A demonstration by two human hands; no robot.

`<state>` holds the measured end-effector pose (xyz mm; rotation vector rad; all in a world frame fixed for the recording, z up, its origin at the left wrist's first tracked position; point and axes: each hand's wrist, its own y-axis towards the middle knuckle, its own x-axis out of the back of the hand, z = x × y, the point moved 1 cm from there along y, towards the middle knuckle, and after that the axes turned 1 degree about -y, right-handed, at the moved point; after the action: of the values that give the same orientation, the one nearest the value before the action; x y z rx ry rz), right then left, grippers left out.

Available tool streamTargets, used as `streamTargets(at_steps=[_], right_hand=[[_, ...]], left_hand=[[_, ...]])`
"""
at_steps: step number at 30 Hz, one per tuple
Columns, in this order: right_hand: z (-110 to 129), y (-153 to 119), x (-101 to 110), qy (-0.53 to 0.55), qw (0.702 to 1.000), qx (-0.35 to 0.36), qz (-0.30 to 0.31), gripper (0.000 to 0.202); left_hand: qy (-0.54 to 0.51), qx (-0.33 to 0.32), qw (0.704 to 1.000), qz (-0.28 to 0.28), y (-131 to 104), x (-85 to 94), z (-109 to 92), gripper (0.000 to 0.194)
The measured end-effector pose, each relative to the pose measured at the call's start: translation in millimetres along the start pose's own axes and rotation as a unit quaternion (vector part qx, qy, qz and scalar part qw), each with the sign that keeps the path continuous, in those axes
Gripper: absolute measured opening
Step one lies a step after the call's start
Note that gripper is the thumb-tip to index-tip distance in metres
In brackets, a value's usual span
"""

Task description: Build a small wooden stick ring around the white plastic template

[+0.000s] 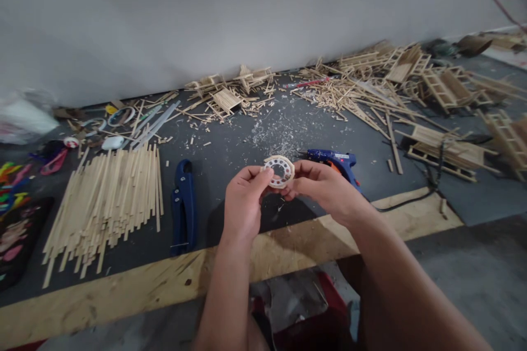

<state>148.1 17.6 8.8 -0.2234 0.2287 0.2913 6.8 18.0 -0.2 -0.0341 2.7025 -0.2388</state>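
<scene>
A small pale ring [270, 164] with a row of round holes is held up over the near part of the table. Short pieces of wood seem to line its outer edge. My left hand [246, 193] pinches its left side, thumb on the face. At its right side, the fingers of my right hand [315, 182] are closed on the rim; the fingertips are partly hidden. Just behind my right hand lies a blue glue gun [329, 154] with an orange trigger. Left of my left hand is a blue cutter [183, 205].
Many thin wooden sticks [111, 197] lie at the left, beside a dark phone-like object [22, 241]. Stick offcuts [341, 93] and small wooden models [447, 88] cover the back and right. A black cable [439, 164] runs along the right. A plywood strip [164, 279] forms the front edge.
</scene>
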Motion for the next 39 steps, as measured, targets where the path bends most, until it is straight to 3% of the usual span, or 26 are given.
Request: streamTargets(at_steps=[10,23,30,35,39], right_hand=[[9.2,-5.1,10.0,0.026,0.999,-0.008,-0.016,0.009],[12.8,-6.3,8.2,-0.018,0.999,-0.007,-0.039,0.008],[14.3,-9.0,9.1,-0.045,0.999,-0.012,0.006,0.009],[15.3,-9.6,11.3,-0.115,0.993,-0.003,0.023,0.007],[15.4,-11.8,14.9,-0.179,0.981,-0.033,0.070,0.008]], left_hand=[[0.095,0.009,0.993,0.075,-6.3,4.5,-2.8,0.011],[0.135,-0.002,0.986,0.098,-6.9,8.5,-3.1,0.009],[0.183,-0.013,0.977,0.112,-6.4,11.0,-6.1,0.010],[0.232,0.007,0.962,0.146,-8.2,14.1,-9.9,0.011],[0.270,0.025,0.945,0.184,-10.8,17.3,-14.7,0.011]])
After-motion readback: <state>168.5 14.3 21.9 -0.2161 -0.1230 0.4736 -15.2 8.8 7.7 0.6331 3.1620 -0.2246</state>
